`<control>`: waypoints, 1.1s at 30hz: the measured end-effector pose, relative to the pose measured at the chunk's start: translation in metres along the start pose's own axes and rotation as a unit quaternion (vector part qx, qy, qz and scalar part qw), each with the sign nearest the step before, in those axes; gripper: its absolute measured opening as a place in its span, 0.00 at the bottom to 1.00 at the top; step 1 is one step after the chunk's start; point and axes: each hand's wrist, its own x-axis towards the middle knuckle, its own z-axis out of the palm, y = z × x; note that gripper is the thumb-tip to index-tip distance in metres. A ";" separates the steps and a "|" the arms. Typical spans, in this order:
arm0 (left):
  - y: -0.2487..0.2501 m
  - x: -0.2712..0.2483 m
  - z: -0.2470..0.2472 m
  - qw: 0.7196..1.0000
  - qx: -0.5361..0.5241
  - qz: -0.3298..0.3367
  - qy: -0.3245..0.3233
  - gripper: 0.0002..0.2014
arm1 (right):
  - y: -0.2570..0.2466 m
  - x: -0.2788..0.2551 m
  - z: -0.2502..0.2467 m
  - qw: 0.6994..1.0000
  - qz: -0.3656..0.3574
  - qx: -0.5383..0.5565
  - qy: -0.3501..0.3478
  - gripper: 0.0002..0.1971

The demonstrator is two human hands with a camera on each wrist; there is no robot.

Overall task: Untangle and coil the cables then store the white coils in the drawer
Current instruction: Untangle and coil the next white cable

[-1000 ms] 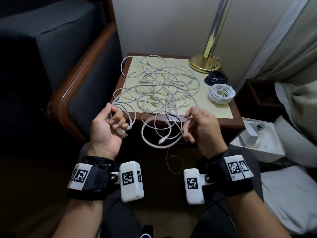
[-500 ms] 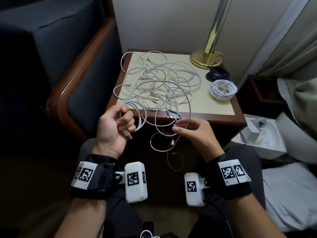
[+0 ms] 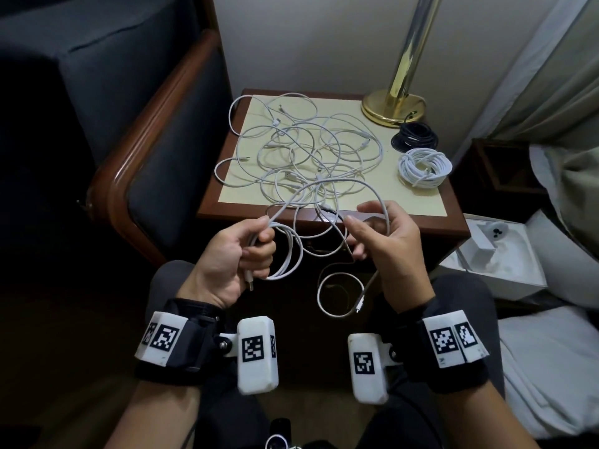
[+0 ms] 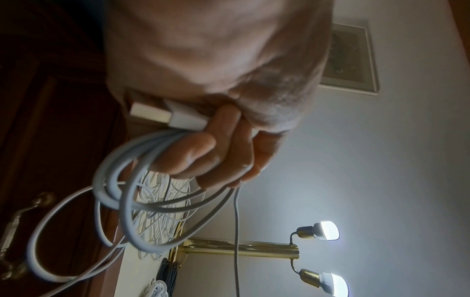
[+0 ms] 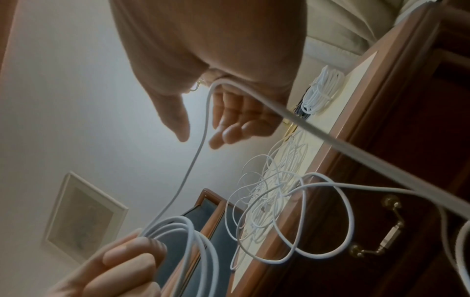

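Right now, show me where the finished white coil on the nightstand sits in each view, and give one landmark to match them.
Head: the white coil is right of centre, in the upper half.
Left wrist: white coil is only partly in frame, at the bottom edge, left of centre.
Right wrist: white coil is upper right, seen nearly edge-on.
Landmark: the black coil lies right beside it in all three.

The left hand (image 4: 216, 96) grips several loops of white cable (image 4: 132, 193), its USB plug (image 4: 150, 113) jutting from the fist, above the brass lamp (image 4: 241, 249) with two lit bulbs.
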 end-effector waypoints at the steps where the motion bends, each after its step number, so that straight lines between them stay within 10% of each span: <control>1: 0.000 0.000 0.000 1.000 0.003 -0.002 -0.001 0.14 | 0.002 0.000 -0.001 0.999 -0.011 -0.031 0.019 0.11; 9: -0.002 0.004 0.010 0.999 -0.038 0.025 0.022 0.18 | 0.026 0.000 -0.006 0.977 0.123 -0.163 -0.057 0.06; 23: -0.005 0.000 0.010 0.997 0.077 -0.003 0.020 0.15 | 0.012 -0.003 -0.008 0.998 -0.027 0.004 0.061 0.06; 33: -0.002 0.005 -0.001 0.982 -0.091 0.090 0.138 0.17 | 0.027 -0.005 -0.018 0.995 -0.008 -0.077 0.056 0.08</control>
